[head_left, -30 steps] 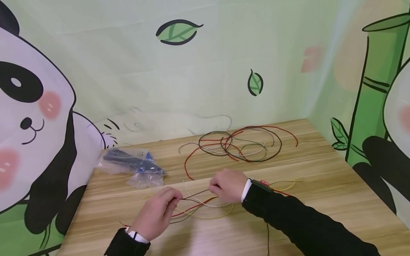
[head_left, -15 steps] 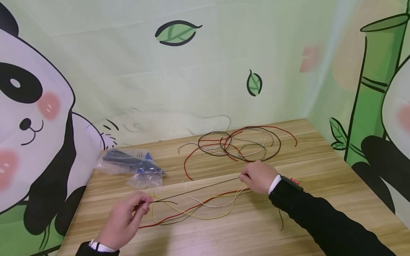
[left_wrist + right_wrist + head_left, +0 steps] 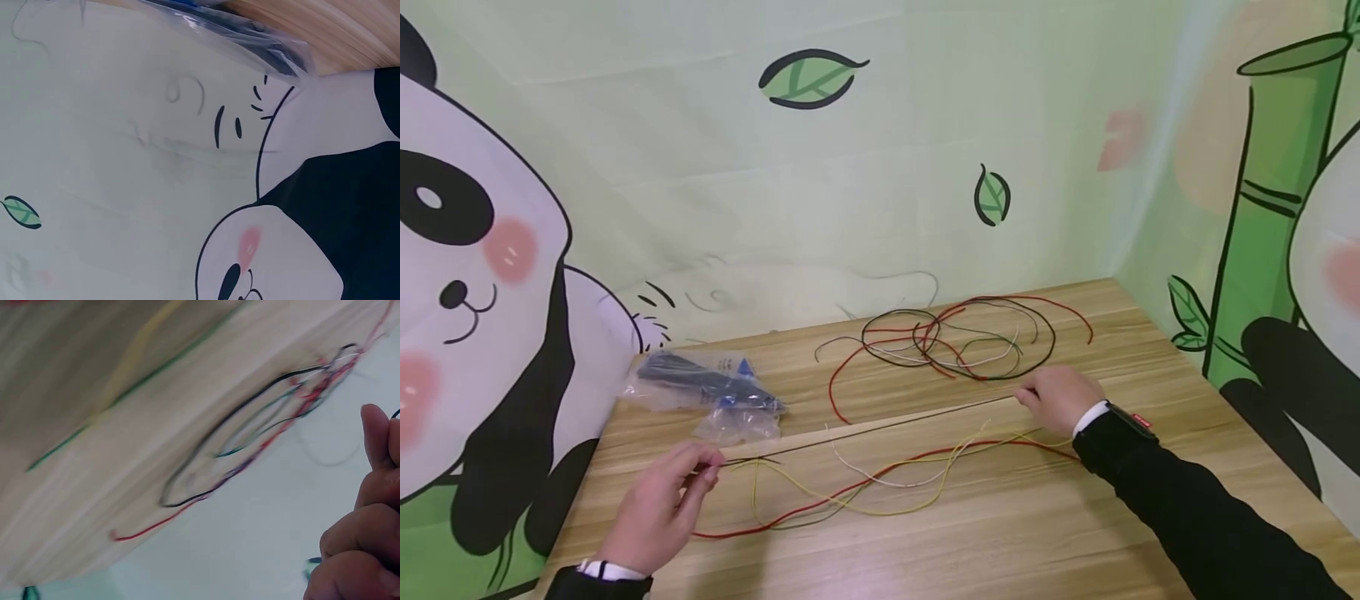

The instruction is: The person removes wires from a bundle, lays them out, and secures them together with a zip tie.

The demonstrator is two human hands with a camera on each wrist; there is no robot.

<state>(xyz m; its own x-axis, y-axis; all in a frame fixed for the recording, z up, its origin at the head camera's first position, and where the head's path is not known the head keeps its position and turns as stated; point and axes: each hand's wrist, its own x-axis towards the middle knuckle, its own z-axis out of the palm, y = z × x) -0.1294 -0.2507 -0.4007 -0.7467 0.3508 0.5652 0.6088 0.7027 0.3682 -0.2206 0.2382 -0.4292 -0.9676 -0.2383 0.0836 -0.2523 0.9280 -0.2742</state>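
Note:
A thin black wire (image 3: 865, 431) is stretched nearly straight above the table, rising slightly to the right. My left hand (image 3: 655, 508) pinches it between thumb and fingers at the left, where a short loose end points back to the right. At the other side my right hand (image 3: 1063, 398) pinches the wire; its curled fingers (image 3: 369, 537) also show in the right wrist view. Below the taut wire lie a red wire (image 3: 831, 498), a yellow wire (image 3: 887, 513), a white wire (image 3: 880, 482) and a green wire (image 3: 805, 525). The left wrist view shows no hand.
At the back of the wooden table (image 3: 925, 567) lies a tangle with a black wire loop (image 3: 1054, 333) and red, white and green wires. A clear plastic bag (image 3: 700, 379) with dark contents sits at the back left. A printed cloth backdrop (image 3: 880, 167) rises behind.
My hands have drawn apart, the left toward the lower left and the right toward the upper right. The black wire between them has lengthened and straightened, lifting away from the other wires.

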